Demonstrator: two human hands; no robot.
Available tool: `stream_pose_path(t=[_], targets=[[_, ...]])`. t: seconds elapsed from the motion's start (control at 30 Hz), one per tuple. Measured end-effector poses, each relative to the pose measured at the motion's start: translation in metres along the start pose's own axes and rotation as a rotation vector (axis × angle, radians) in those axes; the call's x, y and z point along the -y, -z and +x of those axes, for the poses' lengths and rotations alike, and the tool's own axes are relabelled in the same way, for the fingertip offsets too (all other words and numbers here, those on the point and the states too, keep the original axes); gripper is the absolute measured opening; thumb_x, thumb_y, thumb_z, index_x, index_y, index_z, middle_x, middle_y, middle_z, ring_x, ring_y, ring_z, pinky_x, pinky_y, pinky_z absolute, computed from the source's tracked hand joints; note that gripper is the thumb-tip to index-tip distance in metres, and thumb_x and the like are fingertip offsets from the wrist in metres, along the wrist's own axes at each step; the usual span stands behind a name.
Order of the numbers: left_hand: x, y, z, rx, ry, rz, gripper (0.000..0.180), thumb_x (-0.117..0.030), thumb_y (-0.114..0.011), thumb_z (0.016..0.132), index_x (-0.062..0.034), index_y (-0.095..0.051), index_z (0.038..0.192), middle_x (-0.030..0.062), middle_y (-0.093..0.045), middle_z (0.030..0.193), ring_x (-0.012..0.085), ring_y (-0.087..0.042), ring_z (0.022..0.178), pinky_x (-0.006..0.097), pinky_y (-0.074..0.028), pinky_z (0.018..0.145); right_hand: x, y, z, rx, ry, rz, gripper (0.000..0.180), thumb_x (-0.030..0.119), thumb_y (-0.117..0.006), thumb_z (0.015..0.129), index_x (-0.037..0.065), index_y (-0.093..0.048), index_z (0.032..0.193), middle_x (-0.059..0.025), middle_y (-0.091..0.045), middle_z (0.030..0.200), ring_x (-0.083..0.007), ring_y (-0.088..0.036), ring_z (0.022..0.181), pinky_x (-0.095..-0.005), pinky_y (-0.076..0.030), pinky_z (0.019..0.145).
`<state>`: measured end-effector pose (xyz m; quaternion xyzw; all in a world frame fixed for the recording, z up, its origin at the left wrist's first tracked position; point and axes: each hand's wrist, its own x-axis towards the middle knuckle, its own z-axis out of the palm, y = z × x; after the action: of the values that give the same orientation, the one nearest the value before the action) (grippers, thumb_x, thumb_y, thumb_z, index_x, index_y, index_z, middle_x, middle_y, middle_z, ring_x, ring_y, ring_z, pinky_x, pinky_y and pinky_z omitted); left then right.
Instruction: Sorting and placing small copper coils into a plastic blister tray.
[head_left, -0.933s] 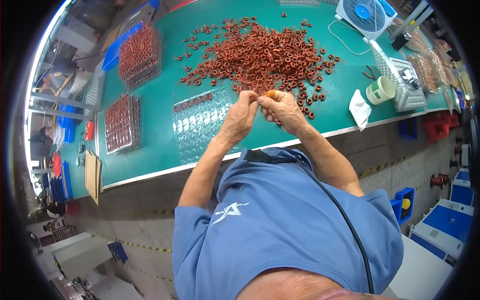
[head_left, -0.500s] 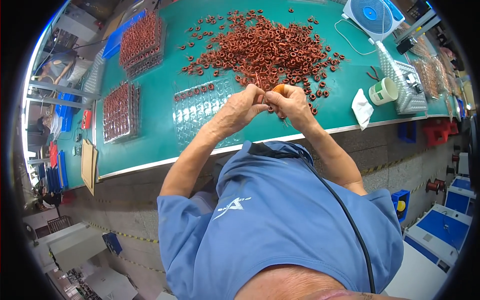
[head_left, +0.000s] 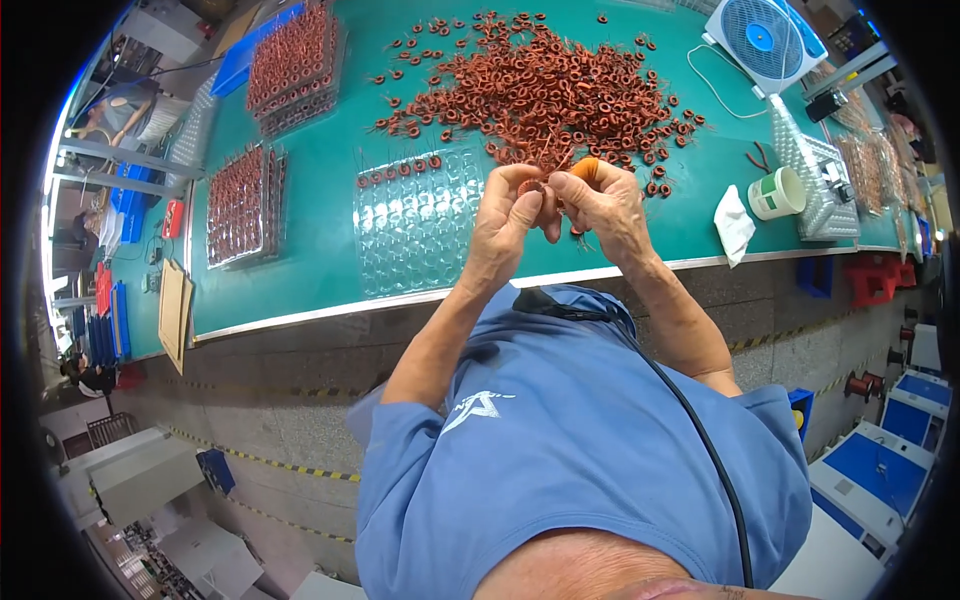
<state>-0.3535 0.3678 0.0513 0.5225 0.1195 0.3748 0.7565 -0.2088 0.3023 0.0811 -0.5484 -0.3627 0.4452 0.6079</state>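
Above the near edge of the green bench [head_left: 330, 250], the left hand [head_left: 508, 215] and right hand [head_left: 598, 200] meet, each grip pinched on one small reddish-brown ring coil [head_left: 533, 187] held between the fingertips, with an orange cap on a right fingertip. Just beyond them lies a loose heap of the same coils [head_left: 540, 85], and beside the left hand sits a clear blister tray [head_left: 420, 225] with only its far row filled. Farther left are two full trays [head_left: 240, 205], and to the right a white cup with a green label [head_left: 776, 193], a white cloth [head_left: 735, 222] and a white-and-blue fan [head_left: 765, 40].
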Motion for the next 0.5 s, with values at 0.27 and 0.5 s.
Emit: stream_pose_path(t=[0.27,0.5], targets=[[-0.004,0.008,-0.005,-0.089,0.234,0.138,0.034,-0.024,-0.041,0.102,0.0028,-0.049,0.121,0.0032,-0.051,0.078,0.0131,-0.053,0.068,0.026,-0.045,0.061,-0.035,0.000,0.014,0.155,-0.073,0.204,0.039,0.013,-0.065,0.089,0.001,-0.055,0.124,-0.0074,-0.062,0.115,-0.0151,-0.057,0.108,-0.0313,-0.045,0.096],[0.004,0.003,-0.016,-0.227,0.205,0.080,0.021,-0.022,-0.052,0.099,-0.0010,-0.054,0.098,0.0007,-0.048,0.069,0.0097,-0.048,0.058,0.024,-0.043,0.053,-0.035,-0.016,-0.003,0.081,0.052,0.093,0.029,0.015,-0.068,0.089,-0.001,-0.059,0.111,-0.0039,-0.064,0.094,-0.0096,-0.060,0.084,-0.0264,-0.050,0.074]])
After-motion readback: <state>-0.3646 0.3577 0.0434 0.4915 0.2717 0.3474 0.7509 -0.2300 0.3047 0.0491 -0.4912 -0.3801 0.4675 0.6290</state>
